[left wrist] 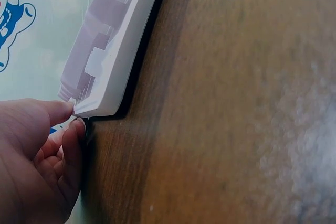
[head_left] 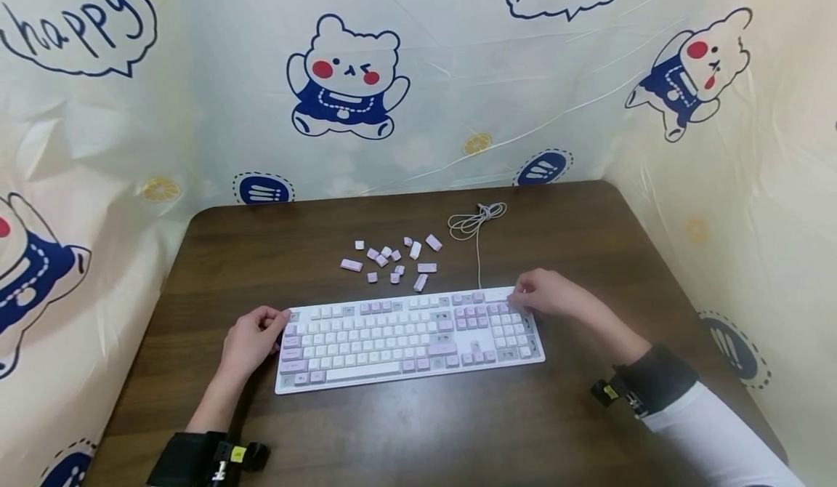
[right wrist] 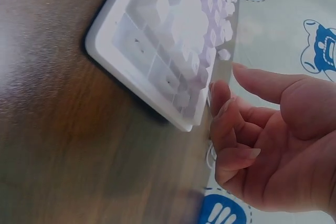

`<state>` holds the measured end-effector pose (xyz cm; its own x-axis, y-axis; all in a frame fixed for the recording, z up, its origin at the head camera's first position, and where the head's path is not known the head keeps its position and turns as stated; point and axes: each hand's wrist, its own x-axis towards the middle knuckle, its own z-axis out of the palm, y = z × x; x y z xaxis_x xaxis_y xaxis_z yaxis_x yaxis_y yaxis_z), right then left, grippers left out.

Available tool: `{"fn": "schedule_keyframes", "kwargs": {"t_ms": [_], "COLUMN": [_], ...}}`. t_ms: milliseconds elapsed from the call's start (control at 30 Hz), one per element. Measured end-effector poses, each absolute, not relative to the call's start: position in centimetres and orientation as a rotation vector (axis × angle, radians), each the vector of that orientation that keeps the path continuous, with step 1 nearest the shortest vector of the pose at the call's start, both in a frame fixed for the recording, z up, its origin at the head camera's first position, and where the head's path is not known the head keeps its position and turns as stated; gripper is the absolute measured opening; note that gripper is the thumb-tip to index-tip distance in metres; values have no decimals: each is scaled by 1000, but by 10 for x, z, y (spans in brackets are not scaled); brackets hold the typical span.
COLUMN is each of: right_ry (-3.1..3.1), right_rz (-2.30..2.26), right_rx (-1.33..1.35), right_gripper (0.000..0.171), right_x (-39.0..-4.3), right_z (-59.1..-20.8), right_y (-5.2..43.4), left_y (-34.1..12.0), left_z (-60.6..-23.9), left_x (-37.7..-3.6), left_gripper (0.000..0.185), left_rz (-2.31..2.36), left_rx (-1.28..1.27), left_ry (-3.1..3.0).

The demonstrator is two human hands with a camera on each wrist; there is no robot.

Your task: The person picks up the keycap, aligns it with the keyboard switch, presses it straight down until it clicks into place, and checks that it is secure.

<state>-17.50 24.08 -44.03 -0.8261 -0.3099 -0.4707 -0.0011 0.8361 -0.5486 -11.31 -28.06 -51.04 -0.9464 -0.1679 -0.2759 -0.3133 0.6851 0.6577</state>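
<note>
At a brown table (head_left: 405, 429) against bear-printed sheeting (head_left: 451, 102), the left hand (head_left: 250, 341) pinches a keyboard (head_left: 386, 343), the right hand (head_left: 551, 294) loosely curled, empty

There's the gap-toothed white-and-lilac keyboard (head_left: 373, 345), lying almost nine-to-three! Loose pale-lilac keycaps (head_left: 427, 267), scattered at its twelve o'clock.

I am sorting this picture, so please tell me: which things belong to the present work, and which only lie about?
Work:
rectangular white-and-lilac plastic keyboard
small loose lilac plastic keycaps, probably

Merely around:
thin pale coiled cable, untouched
pale cartoon-printed backdrop sheet
</note>
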Motion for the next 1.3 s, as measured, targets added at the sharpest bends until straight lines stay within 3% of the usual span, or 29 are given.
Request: {"fn": "schedule_keyframes", "kwargs": {"t_ms": [1000, 1300], "right_ry": [2655, 2681], "right_rz": [-640, -511], "right_rx": [-773, -862], "right_gripper": [5, 8], "right_x": [-246, -275], "right_z": [-451, -448], "right_y": [143, 109], "left_y": [-280, -280], "left_z": [-507, -511], "left_x": [-111, -110], "left_gripper": [47, 45], "left_rz": [1108, 1102], "left_rx": [-400, -389], "left_ry": [2719, 2736]}}
